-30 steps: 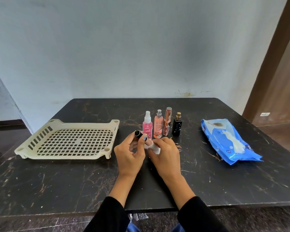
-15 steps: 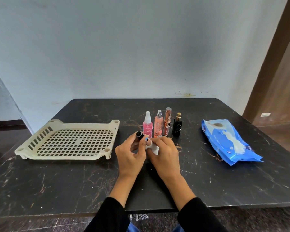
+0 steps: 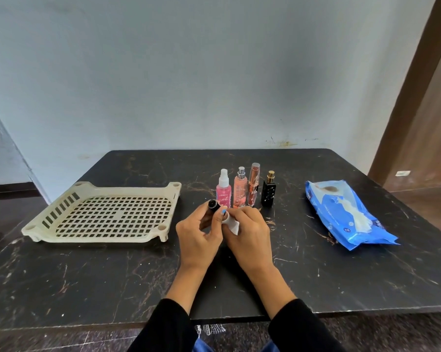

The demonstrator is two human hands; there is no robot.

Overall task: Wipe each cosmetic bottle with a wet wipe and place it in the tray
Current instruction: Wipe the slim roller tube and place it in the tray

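Observation:
My left hand grips a small black bottle just above the table, its round end pointing up and away. My right hand pinches a white wet wipe against the bottle's side. Behind my hands several bottles stand in a row: a pink spray bottle, a peach spray bottle, a rose-gold tube and a black bottle with a gold cap. The cream slotted tray lies to the left with nothing in it.
A blue pack of wet wipes lies on the right of the black marble table. A pale wall stands behind the table, and a brown door frame rises at the right.
Both hands stay in place in front of the bottle row. The fingers and the wipe shift slightly along the black bottle.

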